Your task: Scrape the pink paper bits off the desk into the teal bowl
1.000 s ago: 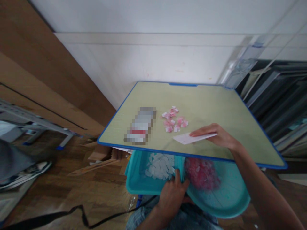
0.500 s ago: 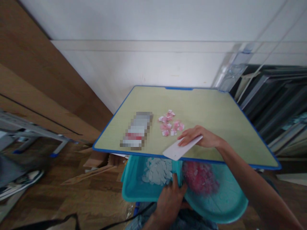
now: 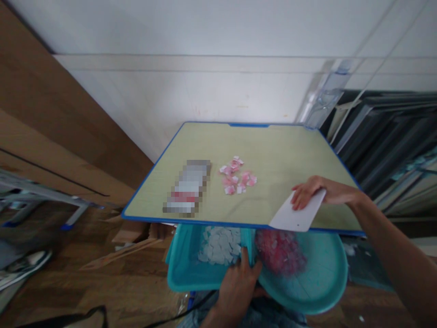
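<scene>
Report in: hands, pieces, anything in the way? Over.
Right hand gripping white card at near edge of table. Left hand where rectangular bin and round tray meet. Pink pieces loose on table. Pixelated object left of them, away from card.

1. A white wall rose at the back, crossed by a pale horizontal band.
2. A clear plastic bottle stood near the wall, on the right.
3. Dark flat panels were stacked at the far right.
4. A large brown panel filled the upper left; its material was unclear.
5. Below it stood a grey metal frame with blue-tipped feet.
6. Flattened cardboard lay on the wood-look floor.
7. A dark-and-white shoe showed at the left edge.
</scene>
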Available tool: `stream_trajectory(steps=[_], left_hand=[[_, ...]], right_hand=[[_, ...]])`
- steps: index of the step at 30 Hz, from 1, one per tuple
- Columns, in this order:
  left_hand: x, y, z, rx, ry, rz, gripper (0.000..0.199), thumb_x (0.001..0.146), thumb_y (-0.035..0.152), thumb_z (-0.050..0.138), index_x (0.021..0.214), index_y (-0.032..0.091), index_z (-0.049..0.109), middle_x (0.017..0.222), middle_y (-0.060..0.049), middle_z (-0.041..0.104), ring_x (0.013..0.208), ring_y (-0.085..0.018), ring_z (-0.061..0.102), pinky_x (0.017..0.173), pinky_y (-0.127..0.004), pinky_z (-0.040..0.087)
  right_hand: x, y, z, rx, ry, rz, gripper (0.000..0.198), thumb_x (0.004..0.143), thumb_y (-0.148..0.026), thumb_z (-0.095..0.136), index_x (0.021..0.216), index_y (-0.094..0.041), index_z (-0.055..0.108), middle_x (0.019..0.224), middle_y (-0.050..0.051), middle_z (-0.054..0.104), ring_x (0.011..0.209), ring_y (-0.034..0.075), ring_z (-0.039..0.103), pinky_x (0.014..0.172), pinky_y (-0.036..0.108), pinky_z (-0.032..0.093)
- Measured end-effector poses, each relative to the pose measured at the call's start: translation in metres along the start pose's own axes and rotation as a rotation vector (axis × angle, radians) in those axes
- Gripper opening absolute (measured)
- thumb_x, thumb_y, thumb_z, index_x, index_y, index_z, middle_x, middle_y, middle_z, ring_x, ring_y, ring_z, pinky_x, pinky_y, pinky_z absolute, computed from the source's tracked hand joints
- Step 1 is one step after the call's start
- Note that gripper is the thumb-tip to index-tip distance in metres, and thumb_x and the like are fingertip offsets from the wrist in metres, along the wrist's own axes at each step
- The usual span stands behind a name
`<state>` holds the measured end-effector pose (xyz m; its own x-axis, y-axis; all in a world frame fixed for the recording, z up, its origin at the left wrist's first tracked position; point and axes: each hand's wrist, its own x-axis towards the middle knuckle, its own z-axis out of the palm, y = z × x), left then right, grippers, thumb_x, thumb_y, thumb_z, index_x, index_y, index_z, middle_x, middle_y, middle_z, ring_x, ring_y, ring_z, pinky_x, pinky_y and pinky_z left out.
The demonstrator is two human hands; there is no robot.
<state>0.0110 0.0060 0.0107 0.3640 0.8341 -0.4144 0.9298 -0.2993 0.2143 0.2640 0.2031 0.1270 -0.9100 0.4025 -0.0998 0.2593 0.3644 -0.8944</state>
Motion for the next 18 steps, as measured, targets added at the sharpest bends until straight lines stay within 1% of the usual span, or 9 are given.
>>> stream_trajectory(steps=[2, 4, 6, 7, 8, 9, 10, 12, 18], left_hand=[[0.0, 0.0, -0.001, -0.003, -0.002, -0.005, 0.064, 0.066, 0.052, 0.061, 0.124, 0.03, 0.043, 0.134, -0.023, 0.033, 0.087, -0.027, 0.061, 0.07, -0.038, 0.051], [-0.001, -0.001, -0.001, -0.004, 0.004, -0.007, 0.064, 0.066, 0.05, 0.061, 0.124, 0.031, 0.043, 0.134, -0.022, 0.034, 0.088, -0.027, 0.061, 0.071, -0.038, 0.051], [0.0, -0.001, 0.0, -0.002, 0.011, -0.008, 0.063, 0.066, 0.05, 0.062, 0.123, 0.031, 0.043, 0.134, -0.021, 0.034, 0.089, -0.027, 0.061, 0.072, -0.038, 0.051], [0.0, -0.002, 0.001, 0.0, 0.016, -0.009, 0.063, 0.066, 0.05, 0.062, 0.123, 0.031, 0.044, 0.134, -0.021, 0.034, 0.09, -0.027, 0.061, 0.072, -0.038, 0.051], [0.0, -0.002, 0.001, 0.002, 0.021, -0.009, 0.064, 0.065, 0.05, 0.063, 0.123, 0.03, 0.044, 0.134, -0.021, 0.034, 0.089, -0.027, 0.061, 0.072, -0.038, 0.051], [0.001, -0.002, 0.001, 0.002, 0.024, -0.008, 0.065, 0.064, 0.05, 0.063, 0.123, 0.03, 0.044, 0.134, -0.022, 0.034, 0.089, -0.027, 0.061, 0.072, -0.038, 0.051], [0.001, -0.002, 0.001, 0.001, 0.023, -0.008, 0.065, 0.064, 0.051, 0.064, 0.123, 0.03, 0.044, 0.134, -0.022, 0.034, 0.088, -0.026, 0.061, 0.072, -0.038, 0.051], [0.002, -0.002, 0.001, 0.0, 0.014, -0.011, 0.066, 0.064, 0.052, 0.063, 0.123, 0.031, 0.043, 0.133, -0.021, 0.034, 0.088, -0.026, 0.061, 0.071, -0.038, 0.051], [0.002, -0.001, 0.0, 0.032, 0.013, -0.012, 0.065, 0.065, 0.051, 0.062, 0.123, 0.031, 0.043, 0.133, -0.021, 0.034, 0.087, -0.025, 0.061, 0.071, -0.036, 0.051]], right_hand=[[-0.009, 0.0, -0.001, 0.017, 0.05, 0.019, 0.051, 0.07, -0.062, 0.053, 0.083, -0.018, 0.073, 0.089, 0.011, 0.071, 0.093, 0.025, 0.063, 0.097, 0.04, 0.033], [-0.014, 0.002, -0.001, 0.012, 0.19, 0.074, 0.053, 0.065, -0.064, 0.057, 0.082, -0.017, 0.073, 0.085, 0.01, 0.072, 0.088, 0.026, 0.064, 0.091, 0.04, 0.039], [-0.017, 0.007, 0.0, -0.029, 0.414, 0.194, 0.049, 0.06, -0.059, 0.065, 0.078, -0.014, 0.073, 0.076, 0.009, 0.072, 0.073, 0.024, 0.065, 0.072, 0.036, 0.047], [-0.018, 0.01, 0.0, -0.053, 0.52, 0.256, 0.046, 0.058, -0.055, 0.068, 0.074, -0.012, 0.072, 0.068, 0.008, 0.07, 0.064, 0.021, 0.062, 0.061, 0.032, 0.046], [-0.017, 0.013, -0.001, -0.072, 0.604, 0.306, 0.043, 0.058, -0.052, 0.069, 0.07, -0.011, 0.071, 0.061, 0.005, 0.067, 0.055, 0.018, 0.058, 0.052, 0.028, 0.043], [-0.016, 0.015, -0.002, -0.084, 0.656, 0.338, 0.04, 0.059, -0.05, 0.069, 0.066, -0.01, 0.069, 0.054, 0.003, 0.063, 0.049, 0.015, 0.054, 0.046, 0.026, 0.038], [-0.014, 0.017, -0.004, -0.088, 0.678, 0.351, 0.039, 0.06, -0.048, 0.069, 0.063, -0.009, 0.067, 0.05, 0.001, 0.059, 0.045, 0.012, 0.05, 0.043, 0.024, 0.034], [-0.007, 0.018, -0.007, -0.075, 0.667, 0.366, 0.037, 0.059, -0.046, 0.07, 0.061, -0.009, 0.065, 0.048, -0.001, 0.056, 0.044, 0.01, 0.046, 0.042, 0.022, 0.031], [0.016, 0.0, -0.006, 0.104, 0.434, 0.418, 0.034, 0.054, -0.039, 0.074, 0.07, -0.009, 0.069, 0.059, 0.002, 0.064, 0.053, 0.012, 0.053, 0.05, 0.023, 0.039]])
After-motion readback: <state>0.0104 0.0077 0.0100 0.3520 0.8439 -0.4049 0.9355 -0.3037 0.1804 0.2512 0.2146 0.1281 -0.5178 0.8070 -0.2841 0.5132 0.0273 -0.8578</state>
